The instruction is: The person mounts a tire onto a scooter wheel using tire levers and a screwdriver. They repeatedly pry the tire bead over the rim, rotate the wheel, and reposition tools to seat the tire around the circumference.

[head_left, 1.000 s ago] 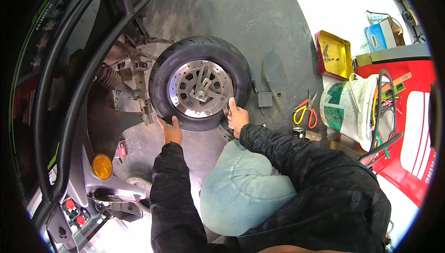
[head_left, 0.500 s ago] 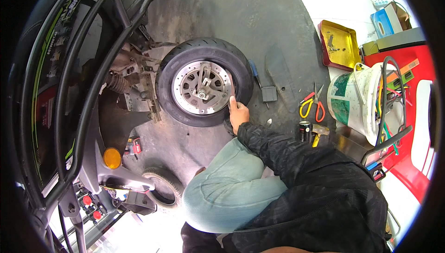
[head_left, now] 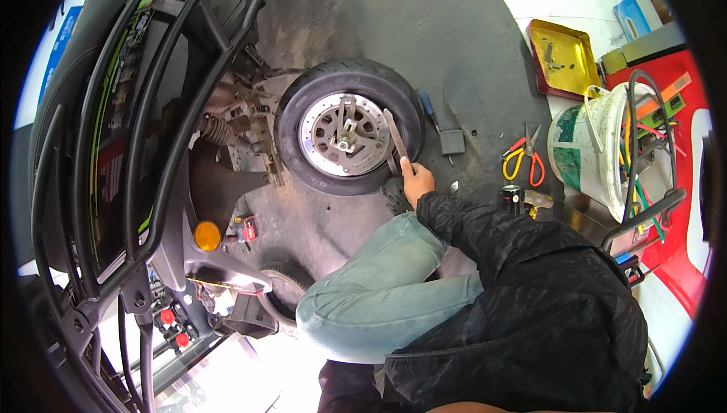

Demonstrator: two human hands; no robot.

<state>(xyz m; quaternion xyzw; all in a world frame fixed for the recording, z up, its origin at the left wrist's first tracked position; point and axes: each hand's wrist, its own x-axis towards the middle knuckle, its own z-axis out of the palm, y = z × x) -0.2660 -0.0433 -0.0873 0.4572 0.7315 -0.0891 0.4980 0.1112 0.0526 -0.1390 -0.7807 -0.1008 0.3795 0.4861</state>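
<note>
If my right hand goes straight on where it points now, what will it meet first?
Likely the tyre, at its near right side, where the right hand points. The metal lever it holds overlaps the tyre in view; depth is unclear.

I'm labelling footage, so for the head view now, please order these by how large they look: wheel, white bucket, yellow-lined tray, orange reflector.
1. Wheel
2. White bucket
3. Yellow-lined tray
4. Orange reflector
Apparent sizes only; nearness and lens bend may skew them.
</note>
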